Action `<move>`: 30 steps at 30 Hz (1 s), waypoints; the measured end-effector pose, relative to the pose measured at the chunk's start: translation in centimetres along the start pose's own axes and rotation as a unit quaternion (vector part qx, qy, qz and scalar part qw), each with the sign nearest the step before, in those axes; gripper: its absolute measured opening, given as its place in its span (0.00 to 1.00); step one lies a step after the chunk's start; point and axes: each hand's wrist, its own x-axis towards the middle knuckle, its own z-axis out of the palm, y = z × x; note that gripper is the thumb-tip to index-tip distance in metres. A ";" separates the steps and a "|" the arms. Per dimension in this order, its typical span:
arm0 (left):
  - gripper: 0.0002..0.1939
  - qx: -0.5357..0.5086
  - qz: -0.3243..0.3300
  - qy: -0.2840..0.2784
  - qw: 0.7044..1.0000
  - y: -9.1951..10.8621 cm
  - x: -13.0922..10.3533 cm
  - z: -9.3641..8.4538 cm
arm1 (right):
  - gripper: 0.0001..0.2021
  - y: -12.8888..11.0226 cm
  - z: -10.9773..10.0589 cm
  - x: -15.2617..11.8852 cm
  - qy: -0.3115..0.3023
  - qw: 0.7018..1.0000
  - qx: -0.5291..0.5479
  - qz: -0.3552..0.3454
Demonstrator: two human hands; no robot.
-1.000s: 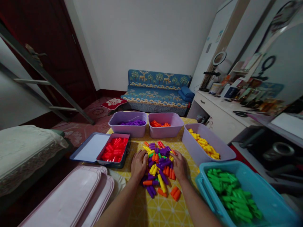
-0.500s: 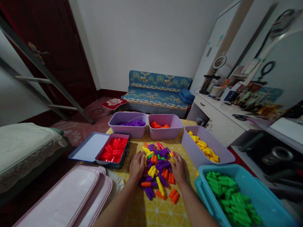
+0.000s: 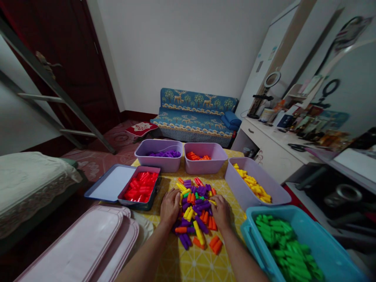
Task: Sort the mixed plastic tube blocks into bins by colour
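Note:
A mixed pile of short, tube-like plastic pieces (image 3: pixel 201 204) in purple, orange, yellow, red and green lies on a yellow patterned tablecloth (image 3: pixel 194 266). My left hand (image 3: pixel 170 206) rests against the pile's left edge, fingers slightly bent and next to yellow pieces; I see nothing held in it. On the opposite side, my right hand (image 3: pixel 221 211) has its fingertips closed at a yellow tube-like piece (image 3: pixel 213 203). Part of that piece is hidden by the fingers. A yellow piece (image 3: pixel 199 232) and a pair of orange pieces (image 3: pixel 216 244) lie nearer me, between my forearms.
Behind the pile stand lilac bins of purple (image 3: pixel 139 154) and orange pieces (image 3: pixel 205 166). A lilac bin (image 3: pixel 235 188) of yellow pieces and a turquoise bin (image 3: pixel 252 239) of green ones are right. Left are an open case (image 3: pixel 110 184) of red pieces and stacked pale lids (image 3: pixel 79 243).
My right hand has drawn slightly towards me, with the yellow piece at its fingertips. An orange piece beyond it now shows more fully. My left hand stays nearly where it was.

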 end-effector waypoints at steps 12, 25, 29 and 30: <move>0.20 0.001 0.001 -0.004 1.000 -0.4 0.0 0.3 | 0.18 0.7 1.3 -0.3 0.099 0.975 0.138 0.143; 0.20 0.006 0.003 -0.006 1.000 -0.9 0.1 0.6 | 0.09 -4.9 -1.7 6.0 0.151 0.703 0.586 0.373; 0.19 0.004 0.007 -0.007 1.000 -0.9 0.1 0.5 | 0.09 -3.0 -6.6 10.8 0.204 0.639 0.652 0.353; 0.19 0.004 0.006 -0.005 1.000 -0.9 0.1 0.5 | 0.08 -2.2 -8.1 11.6 0.219 0.626 0.661 0.350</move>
